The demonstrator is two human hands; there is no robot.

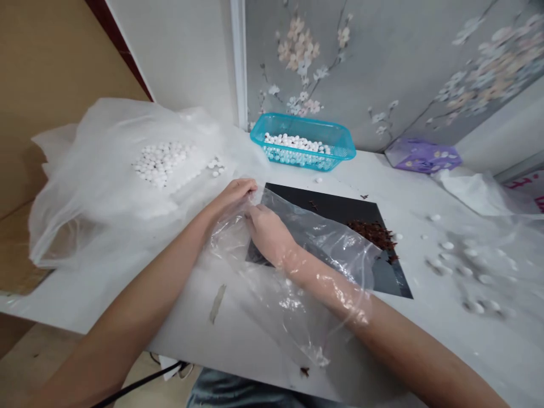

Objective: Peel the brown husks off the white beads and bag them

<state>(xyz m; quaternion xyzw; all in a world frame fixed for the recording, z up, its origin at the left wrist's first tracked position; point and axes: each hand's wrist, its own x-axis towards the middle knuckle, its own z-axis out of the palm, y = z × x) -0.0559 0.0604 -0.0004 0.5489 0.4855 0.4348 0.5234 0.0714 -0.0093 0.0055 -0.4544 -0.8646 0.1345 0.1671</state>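
Observation:
My right hand (267, 229) is pushed inside a clear plastic bag (323, 249), which covers it and the forearm; its fingers look curled together at the bag's far end. My left hand (236, 192) pinches the bag's closed end from outside, right beside the right fingertips. Both hands hover over the near left edge of a black sheet (340, 209) lying on the white table (238, 340). A pile of reddish-brown shreds (374, 232) lies on the sheet, to the right of the hands.
A turquoise basket (304, 127) of white round pellets stands at the back by the wall. A large white bag (110, 181) with pellets spreads on the left. A purple packet (420, 156) and loose pellets under plastic (463, 266) are at right.

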